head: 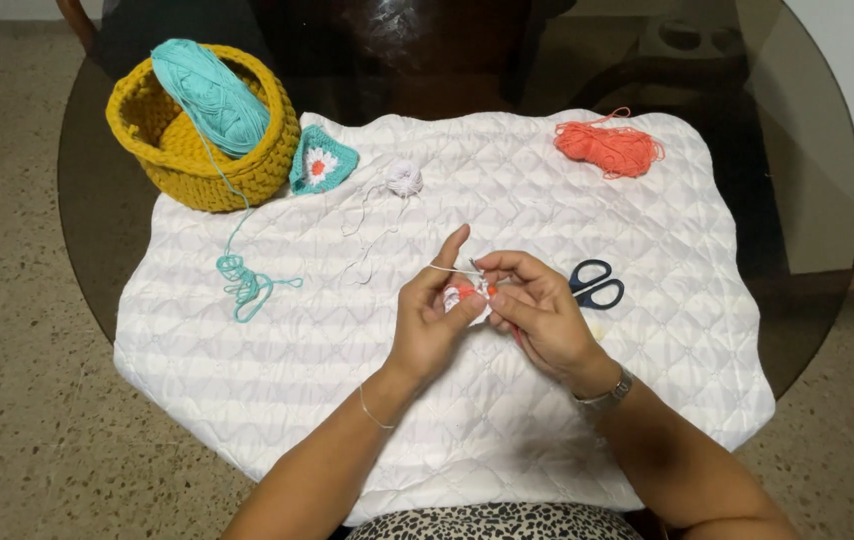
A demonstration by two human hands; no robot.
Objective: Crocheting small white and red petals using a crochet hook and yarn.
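Head view: two hands worked a small crochet piece above the white quilted mat [277,350].
The left hand [430,320] and right hand [539,310] both held the small white-and-orange crochet piece [468,294] in a closed grip; the black-handled scissors [595,284] lay just beside.

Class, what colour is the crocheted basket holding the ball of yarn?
Mustard yellow basket, seen best in the head view.

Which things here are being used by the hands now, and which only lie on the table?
In use: left hand and right hand hold a small white-and-orange crochet piece, hook and white yarn.

Lying about: scissors, orange yarn, teal yarn in yellow basket, finished teal square.
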